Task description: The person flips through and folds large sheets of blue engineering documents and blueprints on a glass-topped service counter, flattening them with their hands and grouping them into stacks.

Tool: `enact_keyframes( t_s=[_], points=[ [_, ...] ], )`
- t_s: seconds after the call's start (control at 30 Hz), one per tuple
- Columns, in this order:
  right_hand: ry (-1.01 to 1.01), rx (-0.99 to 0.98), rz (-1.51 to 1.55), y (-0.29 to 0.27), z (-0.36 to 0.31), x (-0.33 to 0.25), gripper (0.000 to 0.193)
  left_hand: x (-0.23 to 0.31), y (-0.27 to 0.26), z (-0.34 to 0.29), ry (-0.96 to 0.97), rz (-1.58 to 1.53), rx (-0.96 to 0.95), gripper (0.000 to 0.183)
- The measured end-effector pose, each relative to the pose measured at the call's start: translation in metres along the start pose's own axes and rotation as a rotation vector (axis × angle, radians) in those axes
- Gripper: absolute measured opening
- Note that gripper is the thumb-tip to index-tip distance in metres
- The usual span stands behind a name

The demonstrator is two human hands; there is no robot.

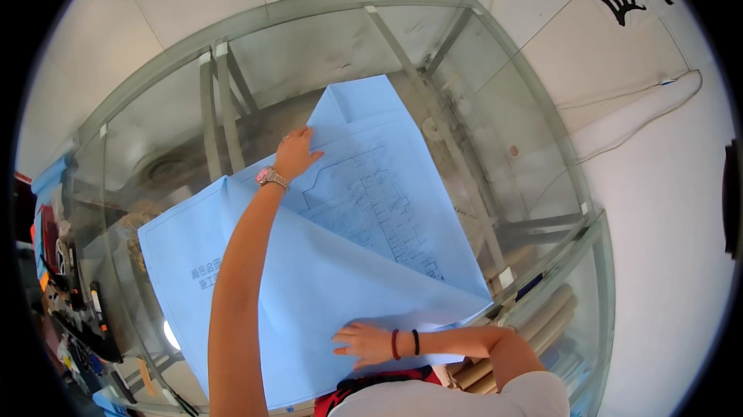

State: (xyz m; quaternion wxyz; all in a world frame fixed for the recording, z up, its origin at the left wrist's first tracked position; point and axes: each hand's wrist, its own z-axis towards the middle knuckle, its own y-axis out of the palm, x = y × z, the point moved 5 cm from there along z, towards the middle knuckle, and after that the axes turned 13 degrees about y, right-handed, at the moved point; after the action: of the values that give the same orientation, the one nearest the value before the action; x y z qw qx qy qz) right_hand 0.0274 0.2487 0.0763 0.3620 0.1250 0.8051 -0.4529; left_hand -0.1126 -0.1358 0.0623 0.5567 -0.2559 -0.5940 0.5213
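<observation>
A large pale-blue drawing sheet [371,138] with thin dark plan lines lies partly folded on a glass-topped table [534,131]. One folded layer crosses it diagonally, and a creased flap stands out at its far edge. My left hand [296,154], with a watch [272,178] at the wrist, rests on the sheet's far edge beside that flap, thumb spread from the fingers. Close to my body, my right hand [364,343] lies flat on the folded layer, fingers apart. Two dark beaded bracelets [405,344] circle that wrist.
Rolled brown tubes [549,316] lie under glass at the right. Assorted tools and small items [85,316] crowd the left side. Metal frame bars [224,107] run beneath the glass. A pale wall [658,262] with a loose cable stands at the right.
</observation>
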Motion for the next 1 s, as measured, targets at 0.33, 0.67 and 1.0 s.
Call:
enact_keyframes(
  t_s=[0.33,0.67,1.0],
  points=[
    [-0.029,0.008,0.516,-0.051,-0.032,-0.01,0.038,-0.013,-0.003,0.008,-0.155,0.016,-0.082,0.073],
    [-0.121,0.462,0.46,-0.198,-0.045,-0.026,0.032,-0.015,-0.009,-0.011,-0.245,-0.154,0.067,0.048],
    [0.347,0.802,0.756,-0.253,-0.141,0.134,0.042,0.058,-0.088,-0.157,0.238,-0.577,-0.04,0.021]
  ],
)
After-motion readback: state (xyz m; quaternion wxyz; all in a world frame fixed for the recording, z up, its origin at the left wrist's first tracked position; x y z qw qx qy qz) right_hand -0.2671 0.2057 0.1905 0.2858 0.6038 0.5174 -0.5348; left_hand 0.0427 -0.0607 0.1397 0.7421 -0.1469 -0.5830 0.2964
